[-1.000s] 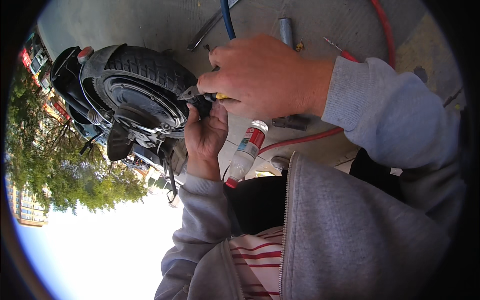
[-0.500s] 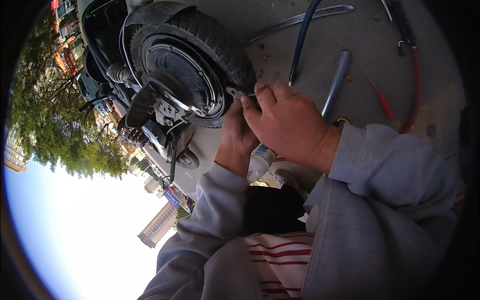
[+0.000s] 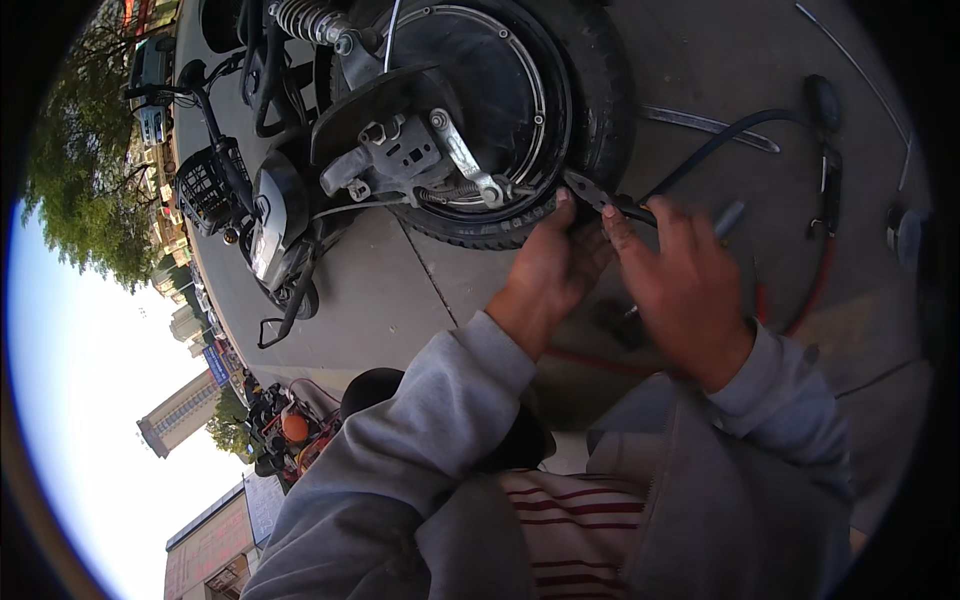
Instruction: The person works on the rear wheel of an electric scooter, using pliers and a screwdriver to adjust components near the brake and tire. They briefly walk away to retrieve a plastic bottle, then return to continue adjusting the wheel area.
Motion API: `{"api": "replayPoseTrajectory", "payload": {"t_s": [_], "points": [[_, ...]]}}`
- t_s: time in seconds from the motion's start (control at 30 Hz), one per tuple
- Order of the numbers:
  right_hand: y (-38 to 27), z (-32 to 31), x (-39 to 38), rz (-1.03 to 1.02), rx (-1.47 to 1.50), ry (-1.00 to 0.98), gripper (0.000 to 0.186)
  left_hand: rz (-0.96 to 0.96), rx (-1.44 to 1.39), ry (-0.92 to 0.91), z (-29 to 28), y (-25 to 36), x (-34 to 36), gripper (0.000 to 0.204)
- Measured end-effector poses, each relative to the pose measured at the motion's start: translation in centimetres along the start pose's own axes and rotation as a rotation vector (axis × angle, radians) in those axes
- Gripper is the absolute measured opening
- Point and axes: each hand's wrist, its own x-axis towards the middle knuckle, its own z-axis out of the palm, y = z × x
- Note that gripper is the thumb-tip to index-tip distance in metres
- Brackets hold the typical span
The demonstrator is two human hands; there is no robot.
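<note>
My right hand (image 3: 690, 285) is closed around the dark handles of a pair of pliers (image 3: 588, 191), whose grey metal jaws point at the lower edge of a black tyre (image 3: 600, 110). My left hand (image 3: 560, 262) is beside the jaws, palm up, thumb raised near the tyre's edge and fingers stretched toward the pliers. I see nothing held in it. The tyre is on a dark hub wheel (image 3: 480, 90) with a brake arm (image 3: 460, 155) at its centre. Whether the jaws grip anything is hidden.
On the paving lie a flat metal tyre lever (image 3: 712, 128), a black hose (image 3: 740, 125) with a dark handpiece (image 3: 823, 100), a red hose (image 3: 825, 285), a red-handled tool (image 3: 761, 302) and a metal tube (image 3: 730, 218). Another two-wheeler (image 3: 275, 225) stands behind the wheel.
My view has shifted nearer the wheel, which now looks larger. The pliers show more clearly in my right hand, and my hands are a little farther apart. The bottle by my wrist has left view.
</note>
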Motion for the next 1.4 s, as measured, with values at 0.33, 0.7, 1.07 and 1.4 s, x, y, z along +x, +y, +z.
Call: {"api": "replayPoseTrajectory", "payload": {"t_s": [0.33,0.7,1.07,1.4], "points": [[-0.8,0.2,0.5,-0.07,-0.139,0.025,0.028,0.029,-0.023,0.045,0.8,-0.3,-0.6,0.032],[-0.7,-0.6,1.0,-0.045,-0.059,-0.063,0.034,0.057,-0.018,-0.033,0.5,-0.2,-0.3,0.038],[1.5,2.1,-1.5,-0.129,-0.036,0.057,0.04,0.12,0.013,0.007,0.8,-0.3,-0.9,0.036],[0.8,2.2,-1.7,-0.157,-0.097,0.053,0.043,0.088,-0.022,-0.005,0.0,0.0,-0.9,0.035]]}}
